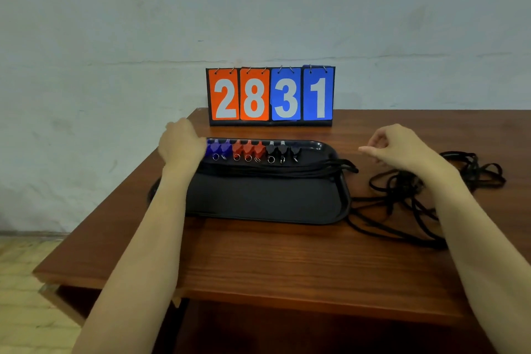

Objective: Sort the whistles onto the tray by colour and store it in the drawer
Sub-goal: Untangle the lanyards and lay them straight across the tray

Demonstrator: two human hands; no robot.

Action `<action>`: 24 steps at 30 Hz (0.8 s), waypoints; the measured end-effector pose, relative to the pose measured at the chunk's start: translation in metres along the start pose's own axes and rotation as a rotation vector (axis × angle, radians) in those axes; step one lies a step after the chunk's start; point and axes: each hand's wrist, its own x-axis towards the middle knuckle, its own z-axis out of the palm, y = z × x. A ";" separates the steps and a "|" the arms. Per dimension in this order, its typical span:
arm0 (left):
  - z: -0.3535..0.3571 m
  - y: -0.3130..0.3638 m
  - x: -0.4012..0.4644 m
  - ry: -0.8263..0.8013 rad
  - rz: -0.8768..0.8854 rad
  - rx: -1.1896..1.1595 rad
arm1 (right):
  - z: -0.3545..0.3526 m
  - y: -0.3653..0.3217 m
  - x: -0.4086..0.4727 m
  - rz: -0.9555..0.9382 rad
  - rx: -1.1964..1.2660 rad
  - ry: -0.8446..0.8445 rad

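Observation:
A black tray (267, 204) lies on the wooden table (287, 261). Along its far edge stands a row of whistles: blue whistles (219, 148) at the left, three red whistles (247, 149) in the middle, three black whistles (283, 149) to the right. Their black lanyards (287, 171) run across the tray and off its right rim. My left hand (181, 142) rests over the tray's far left corner, beside the blue whistles; its fingers are hidden behind its back. My right hand (398, 145) hovers right of the tray, fingers loosely curled, holding nothing I can see.
A flip scoreboard (270, 95) reading 28 and 31 stands at the table's far edge, just behind the tray. A tangle of black cords (408, 195) lies on the table right of the tray, under my right forearm. The table's left edge drops to the floor (26, 282).

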 end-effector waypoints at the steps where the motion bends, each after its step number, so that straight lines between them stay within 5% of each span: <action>1: 0.002 0.008 -0.004 -0.026 0.081 -0.038 | -0.005 0.001 -0.002 0.016 -0.018 -0.028; 6: 0.014 0.043 -0.034 -0.270 0.482 -0.211 | -0.028 0.006 -0.012 0.098 -0.108 -0.381; 13: 0.016 0.066 -0.079 -0.278 0.838 -0.243 | -0.036 0.006 -0.035 -0.075 -0.150 -0.562; 24: 0.025 0.073 -0.110 -0.340 1.055 -0.253 | -0.025 0.029 -0.046 0.011 -0.116 -0.458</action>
